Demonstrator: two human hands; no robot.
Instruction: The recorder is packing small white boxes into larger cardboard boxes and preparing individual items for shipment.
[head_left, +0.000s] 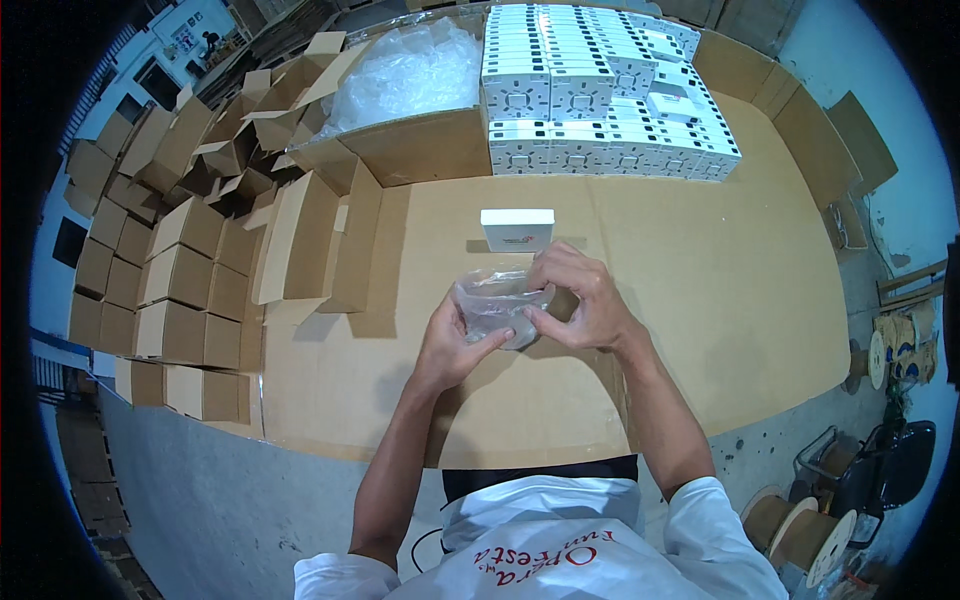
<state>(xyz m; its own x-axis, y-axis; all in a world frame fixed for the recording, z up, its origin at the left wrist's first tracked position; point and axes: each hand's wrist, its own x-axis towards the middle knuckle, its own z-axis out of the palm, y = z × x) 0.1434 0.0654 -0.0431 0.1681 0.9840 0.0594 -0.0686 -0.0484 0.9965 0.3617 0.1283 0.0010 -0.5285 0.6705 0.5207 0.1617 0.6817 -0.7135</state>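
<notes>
A clear plastic bag [492, 302] is held between my two hands above the cardboard-covered table [530, 410]. My left hand [452, 342] grips its left side, thumb across the near part. At the upper right edge, my right hand [588, 300] has its thumb and fingers closed on the plastic. Whether anything lies inside the bag is hard to tell. Just beyond it, on the table, sits a small white box [517, 230], apart from both hands.
Stacked white boxes [550, 90] stand at the far side. Left of them, a carton [425, 150] holds a heap of clear plastic bags [410, 80]. An open brown carton [335, 235] lies nearer left, beside stacked brown boxes [180, 275]. Cable spools [815, 540] stand on the right floor.
</notes>
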